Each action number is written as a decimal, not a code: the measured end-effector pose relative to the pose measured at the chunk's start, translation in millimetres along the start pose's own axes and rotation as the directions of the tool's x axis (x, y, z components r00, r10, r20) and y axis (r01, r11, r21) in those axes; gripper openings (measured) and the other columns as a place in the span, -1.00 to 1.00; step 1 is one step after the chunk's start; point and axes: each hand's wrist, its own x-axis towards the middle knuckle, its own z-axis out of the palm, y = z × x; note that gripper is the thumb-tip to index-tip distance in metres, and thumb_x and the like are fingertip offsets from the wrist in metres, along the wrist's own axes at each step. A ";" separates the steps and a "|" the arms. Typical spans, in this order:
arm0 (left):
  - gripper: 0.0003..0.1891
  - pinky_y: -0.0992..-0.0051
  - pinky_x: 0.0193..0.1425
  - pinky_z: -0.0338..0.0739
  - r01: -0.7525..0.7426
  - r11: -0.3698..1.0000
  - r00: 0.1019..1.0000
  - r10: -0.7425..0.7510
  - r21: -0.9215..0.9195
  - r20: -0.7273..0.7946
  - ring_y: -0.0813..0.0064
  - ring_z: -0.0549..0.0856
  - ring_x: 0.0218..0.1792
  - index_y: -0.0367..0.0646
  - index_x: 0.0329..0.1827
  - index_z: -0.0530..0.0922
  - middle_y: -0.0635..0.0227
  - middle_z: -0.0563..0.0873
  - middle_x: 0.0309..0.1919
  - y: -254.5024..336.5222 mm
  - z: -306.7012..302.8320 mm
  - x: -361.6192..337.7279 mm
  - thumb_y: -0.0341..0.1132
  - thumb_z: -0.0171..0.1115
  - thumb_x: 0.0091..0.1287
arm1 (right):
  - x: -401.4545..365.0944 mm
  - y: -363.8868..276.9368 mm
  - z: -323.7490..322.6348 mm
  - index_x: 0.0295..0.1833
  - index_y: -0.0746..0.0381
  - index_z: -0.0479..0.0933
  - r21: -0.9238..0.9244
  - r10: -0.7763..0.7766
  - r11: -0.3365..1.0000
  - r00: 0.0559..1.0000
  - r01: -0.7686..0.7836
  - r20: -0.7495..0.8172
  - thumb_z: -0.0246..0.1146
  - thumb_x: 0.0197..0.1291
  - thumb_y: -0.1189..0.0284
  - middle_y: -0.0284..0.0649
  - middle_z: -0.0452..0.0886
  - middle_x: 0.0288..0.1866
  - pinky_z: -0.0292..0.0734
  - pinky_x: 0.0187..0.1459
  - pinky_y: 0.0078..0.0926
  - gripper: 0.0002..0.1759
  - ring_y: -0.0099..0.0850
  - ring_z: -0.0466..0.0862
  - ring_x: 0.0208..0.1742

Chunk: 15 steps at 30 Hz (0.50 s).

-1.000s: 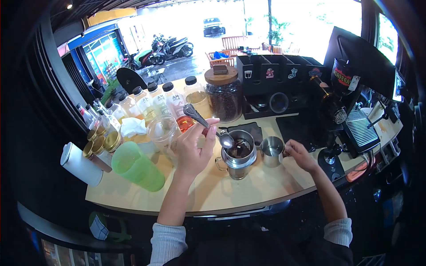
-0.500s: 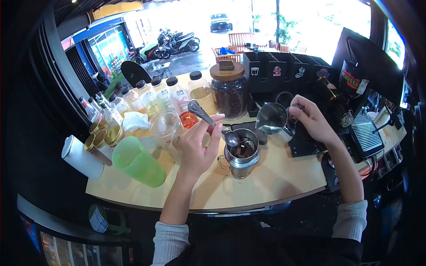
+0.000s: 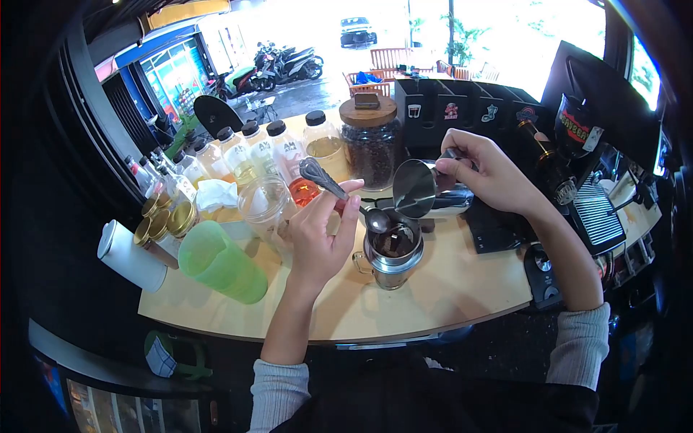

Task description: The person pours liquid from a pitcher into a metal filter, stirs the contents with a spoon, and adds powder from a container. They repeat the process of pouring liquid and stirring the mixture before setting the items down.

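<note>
My left hand (image 3: 323, 242) pinches a metal spoon (image 3: 325, 177), its bowl hanging over the open top of a metal dripper (image 3: 393, 263). Dark contents show inside the dripper, which sits on a glass mug with a handle (image 3: 363, 264). My right hand (image 3: 491, 172) grips the handle of a steel pitcher (image 3: 416, 189). The pitcher is tilted left, its mouth above the back rim of the dripper. Whether liquid is flowing from it cannot be made out.
Left stand a green translucent pitcher (image 3: 220, 261), a clear plastic jug (image 3: 268, 204), a white canister (image 3: 131, 254) and several bottles. A wooden-lidded jar of beans (image 3: 373, 148) stands behind the dripper. At right is a coffee machine (image 3: 596, 216).
My right hand has moved left and slightly up with the pitcher, which is now tipped towards the dripper. My left hand and the spoon have barely moved.
</note>
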 end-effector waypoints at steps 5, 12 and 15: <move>-0.81 0.56 -0.36 0.50 0.009 1.000 1.000 -0.009 0.003 0.007 0.55 0.66 -0.51 -0.26 -0.06 0.66 0.28 0.68 -0.53 -1.2 2.3 -0.6 -0.45 0.23 0.31 | 1.4 -9.9 2.3 -0.32 0.32 0.38 -0.117 -0.036 0.992 0.999 0.037 0.012 0.23 0.31 0.44 -0.41 0.40 -0.50 0.34 -0.36 -0.69 -0.78 -0.73 0.44 -0.39; -0.82 0.55 -0.37 0.49 -0.001 1.000 1.000 0.001 0.007 0.001 0.55 0.66 -0.52 -0.26 -0.07 0.66 0.29 0.68 -0.54 -0.7 3.9 -0.7 -0.45 0.23 0.31 | 3.6 -15.7 3.2 -0.35 0.33 0.36 -0.238 -0.064 0.969 0.998 0.063 0.004 0.27 0.26 0.40 -0.37 0.29 -0.58 0.22 -0.44 -0.57 -0.72 -0.64 0.24 -0.48; -0.83 0.55 -0.37 0.49 -0.002 1.000 1.000 0.002 0.000 -0.004 0.55 0.66 -0.51 -0.26 -0.07 0.66 0.29 0.67 -0.54 -0.1 4.5 -0.4 -0.46 0.23 0.31 | 3.9 -17.9 2.4 -0.36 0.33 0.36 -0.291 -0.065 0.954 0.998 0.069 0.022 0.28 0.24 0.39 -0.37 0.26 -0.59 0.20 -0.45 -0.55 -0.71 -0.63 0.23 -0.49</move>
